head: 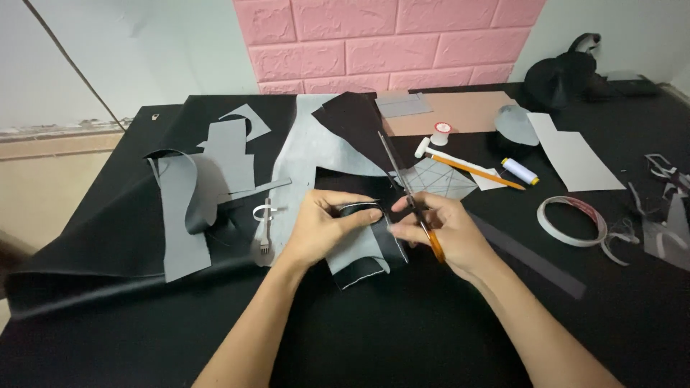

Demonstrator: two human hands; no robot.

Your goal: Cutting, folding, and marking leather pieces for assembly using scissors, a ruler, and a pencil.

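Observation:
My left hand pinches a black leather piece with a grey underside and a pale marked outline, held flat on the black table. My right hand grips orange-handled scissors. Their long blades point away from me, up across the leather toward a larger black and grey sheet. The two hands almost touch over the leather piece.
Grey and black leather offcuts lie at left with a small metal pronged tool. To the right are a white mallet, an orange pencil, a thread spool, a tape roll, a dark ruler and white paper.

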